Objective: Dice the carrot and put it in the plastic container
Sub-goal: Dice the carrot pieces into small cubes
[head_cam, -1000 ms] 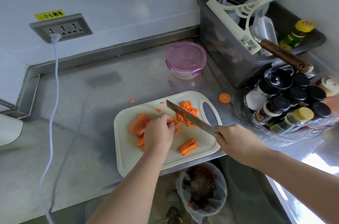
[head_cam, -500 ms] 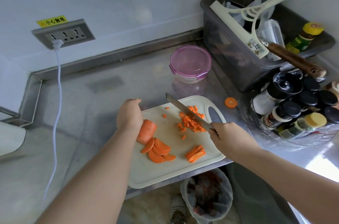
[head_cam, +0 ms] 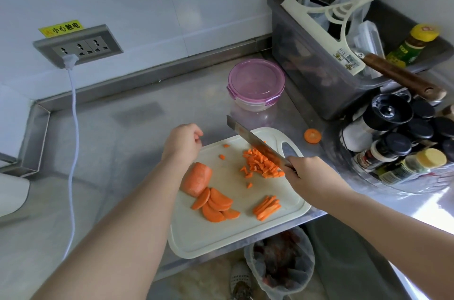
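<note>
Four lots of carrot lie on the cream cutting board (head_cam: 221, 236), which sits at the front edge of the steel counter (head_cam: 127, 147): a thick uncut chunk (head_cam: 197, 179) near the board's left edge, a fan of half-round slices (head_cam: 216, 205) touching the chunk's near end, a small bundle of sticks (head_cam: 266, 207) toward the near right edge, and a pile of dice (head_cam: 260, 164) near the far right corner, beside the handle slot. The right hand (head_cam: 309, 174) is wrapped round the handle of a knife (head_cam: 250, 140), whose blade slants from the hand across the far side of the dice and out past the board's far edge. The left hand (head_cam: 183, 142) hovers at the board's far left corner, fingers curled inward against the thumb; whether they pinch anything I cannot tell. The plastic container (head_cam: 255, 85), round with its purple clip lid on, stands beyond the board toward the back of the counter, well apart from the dice. One carrot round (head_cam: 312, 135) lies on the counter just right of the board, between it and a rack of spice jars (head_cam: 393, 142), and a grey bin (head_cam: 309, 64) fills the counter's back right corner
</note>
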Demonstrator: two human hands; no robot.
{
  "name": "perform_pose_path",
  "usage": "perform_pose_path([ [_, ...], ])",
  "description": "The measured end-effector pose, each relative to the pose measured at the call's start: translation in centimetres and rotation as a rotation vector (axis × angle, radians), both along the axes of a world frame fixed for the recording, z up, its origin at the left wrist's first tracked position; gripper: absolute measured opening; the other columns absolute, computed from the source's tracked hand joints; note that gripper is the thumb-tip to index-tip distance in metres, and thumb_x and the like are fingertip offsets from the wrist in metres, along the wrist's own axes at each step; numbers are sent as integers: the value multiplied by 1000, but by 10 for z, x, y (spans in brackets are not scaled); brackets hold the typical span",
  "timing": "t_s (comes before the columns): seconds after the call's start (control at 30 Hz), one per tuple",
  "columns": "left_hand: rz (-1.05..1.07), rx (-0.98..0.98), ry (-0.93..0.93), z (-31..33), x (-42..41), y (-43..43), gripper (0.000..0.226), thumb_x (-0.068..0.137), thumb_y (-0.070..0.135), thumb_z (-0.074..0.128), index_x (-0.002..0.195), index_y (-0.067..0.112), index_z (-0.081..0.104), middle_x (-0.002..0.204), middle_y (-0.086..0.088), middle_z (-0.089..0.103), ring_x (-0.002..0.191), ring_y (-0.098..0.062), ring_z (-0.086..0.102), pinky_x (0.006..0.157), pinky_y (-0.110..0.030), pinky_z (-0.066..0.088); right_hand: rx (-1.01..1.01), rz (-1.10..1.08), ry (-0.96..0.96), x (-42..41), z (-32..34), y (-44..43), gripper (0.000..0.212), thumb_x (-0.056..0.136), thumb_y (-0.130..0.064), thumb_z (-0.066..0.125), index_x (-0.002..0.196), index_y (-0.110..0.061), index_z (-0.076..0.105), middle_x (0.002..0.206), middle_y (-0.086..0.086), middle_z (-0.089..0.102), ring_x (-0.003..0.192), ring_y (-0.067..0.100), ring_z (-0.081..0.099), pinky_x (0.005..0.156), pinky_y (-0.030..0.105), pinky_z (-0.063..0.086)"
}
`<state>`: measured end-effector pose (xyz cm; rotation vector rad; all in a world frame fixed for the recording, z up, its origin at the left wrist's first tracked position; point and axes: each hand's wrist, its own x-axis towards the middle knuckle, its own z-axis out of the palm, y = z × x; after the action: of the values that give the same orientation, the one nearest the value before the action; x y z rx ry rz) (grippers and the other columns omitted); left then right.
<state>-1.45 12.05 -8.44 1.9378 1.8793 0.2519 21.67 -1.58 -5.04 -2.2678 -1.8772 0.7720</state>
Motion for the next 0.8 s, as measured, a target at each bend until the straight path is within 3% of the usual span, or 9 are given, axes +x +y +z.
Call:
perform_pose_path([
  [0.1,-207,-106,-194,2,27,-17,21,82,-2,61,97,10,70,85,-2,64,78,-19,64,71,-22,45,-3,-7,3,1,0,0,39,101,-25,39,64,-17,27,51,-1,34,47,15,28,49,33,24],
  [0.2,-290,-219,-233,-10,43,-33,18,83,-1,64,97,8,70,87,-3,66,76,-14,61,78,-24,49,3,-30,24,3,-1,-1,32,101,-26,40,73,-15,28,51,-2,35,46,14,30,51,33,28],
  [0.33,-80,-107,-159,-8,39,-28,34,88,-5,52,119,5,63,116,-12,64,105,-27,61,84,-21,41,0,-21,4,6,3,-2,43,101,-25,39,60,-19,29,52,0,34,47,14,28,49,31,23],
  [0.43,-16,-173,-64,-8,38,-24,42,89,-3,50,129,8,57,128,-13,58,119,-29,53,100,-29,38,-15,-22,-4,7,7,-4,43,101,-25,38,59,-19,29,53,0,34,48,13,28,48,29,22],
  [0.53,37,-253,-111,-10,47,-23,42,90,-6,44,127,6,58,129,-15,59,118,-31,56,103,-36,41,-26,-15,-3,9,9,-6,42,101,-24,38,60,-19,30,54,0,36,48,13,30,48,29,22],
  [0.67,81,-344,-234,-14,60,-30,39,91,-7,43,118,8,65,119,-8,64,107,-28,63,97,-32,47,-27,-16,1,9,13,-8,43,101,-24,39,59,-21,29,53,0,34,47,13,29,47,28,22],
  [0.8,113,-460,-384,-21,70,-39,38,91,-6,43,115,10,67,117,-10,66,110,-26,61,101,-40,47,-24,2,13,11,17,-8,43,101,-24,38,60,-24,28,54,-2,35,48,12,30,46,26,22],
])
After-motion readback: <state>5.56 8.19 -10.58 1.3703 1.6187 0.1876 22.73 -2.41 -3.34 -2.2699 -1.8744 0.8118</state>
